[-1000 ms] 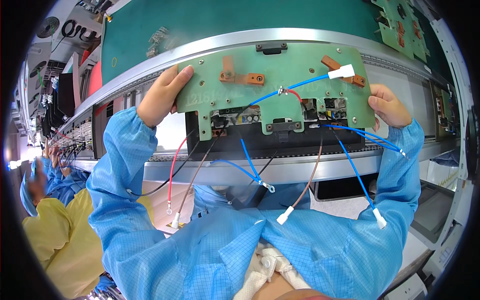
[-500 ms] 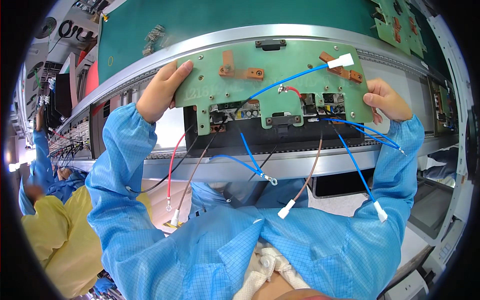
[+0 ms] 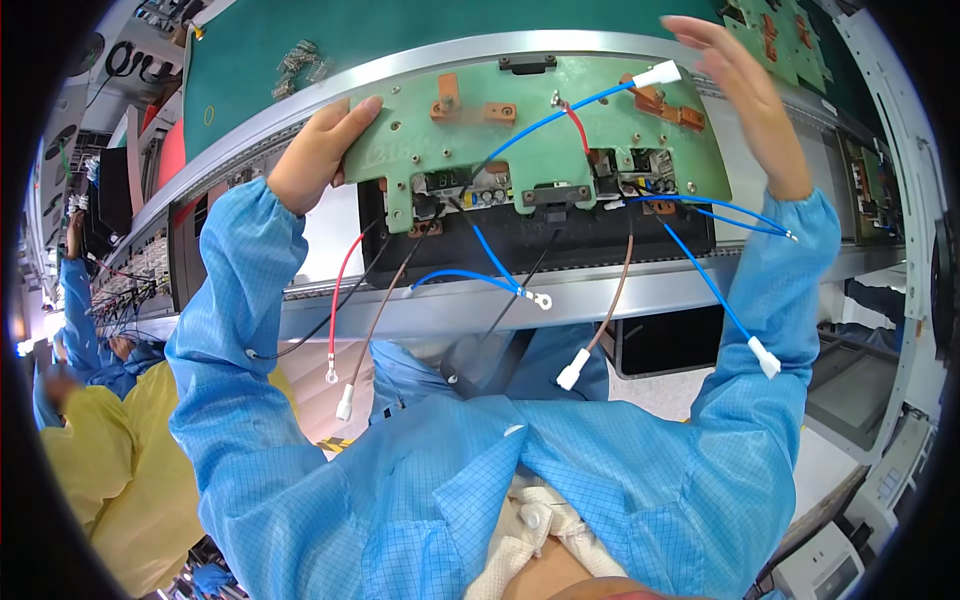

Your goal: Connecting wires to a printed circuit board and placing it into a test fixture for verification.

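Note:
A green fixture plate (image 3: 420, 120) with brown clamps (image 3: 498, 112) lies over a black tray (image 3: 470, 245) that holds circuit boards (image 3: 480, 188). My left hand (image 3: 328, 150) grips the plate's left end, thumb on top and the other fingers partly hidden. Off the plate's right end, my right hand (image 3: 742, 95) is raised with its fingers stretched out and nothing in them. Blue wires (image 3: 545, 125), brown wires (image 3: 618, 290), a red wire (image 3: 343, 285) and black ones come out through the plate's cutouts. Several end in white connectors (image 3: 655, 75) or ring terminals (image 3: 541, 301).
A metal rail (image 3: 420, 65) runs behind the tray, and another in front. On the green mat (image 3: 400, 25) lies a pile of small metal parts (image 3: 298, 68). A second green plate (image 3: 775, 45) stands at far right. At left, a person in yellow (image 3: 130, 460) sits close by.
My right hand has let go of the plate's right end and moved up and away, opening. My left hand keeps its grip. The plate and tray appear slightly higher in view.

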The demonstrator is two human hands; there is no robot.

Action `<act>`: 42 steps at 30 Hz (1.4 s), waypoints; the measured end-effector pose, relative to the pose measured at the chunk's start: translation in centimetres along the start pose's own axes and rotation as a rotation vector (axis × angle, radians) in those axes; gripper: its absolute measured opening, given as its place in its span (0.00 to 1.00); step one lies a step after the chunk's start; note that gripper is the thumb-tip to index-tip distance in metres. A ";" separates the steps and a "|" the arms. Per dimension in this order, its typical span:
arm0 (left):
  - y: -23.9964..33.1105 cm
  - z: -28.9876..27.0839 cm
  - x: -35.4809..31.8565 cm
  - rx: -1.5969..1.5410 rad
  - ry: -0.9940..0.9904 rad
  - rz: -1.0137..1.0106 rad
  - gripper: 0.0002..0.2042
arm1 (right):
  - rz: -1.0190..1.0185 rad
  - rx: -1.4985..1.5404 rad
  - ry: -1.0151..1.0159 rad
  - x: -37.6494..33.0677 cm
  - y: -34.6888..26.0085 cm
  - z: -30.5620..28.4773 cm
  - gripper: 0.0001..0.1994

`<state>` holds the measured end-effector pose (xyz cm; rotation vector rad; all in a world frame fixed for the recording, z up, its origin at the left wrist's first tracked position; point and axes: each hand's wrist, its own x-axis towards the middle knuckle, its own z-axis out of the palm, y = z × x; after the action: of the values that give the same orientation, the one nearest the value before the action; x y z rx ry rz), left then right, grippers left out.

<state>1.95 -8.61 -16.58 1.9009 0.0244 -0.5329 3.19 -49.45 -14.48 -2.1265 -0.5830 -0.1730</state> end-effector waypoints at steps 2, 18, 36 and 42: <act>-0.5 0.0 0.4 -0.007 -0.006 0.014 0.19 | -0.082 -0.041 -0.089 0.6 -0.5 1.6 0.20; 0.1 0.3 -1.2 0.037 0.041 0.121 0.19 | 0.135 0.134 -0.119 0.1 -1.4 4.9 0.20; -2.3 0.1 -0.7 0.135 0.116 0.182 0.22 | 0.047 -0.047 -0.185 0.6 -1.1 5.1 0.23; -1.1 0.5 -1.3 0.373 0.204 0.185 0.20 | -0.017 -0.122 -0.189 0.8 -1.6 5.2 0.24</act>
<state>0.34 -8.31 -17.21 2.2876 -0.1251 -0.2250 2.70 -44.20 -16.07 -2.2724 -0.7160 -0.0171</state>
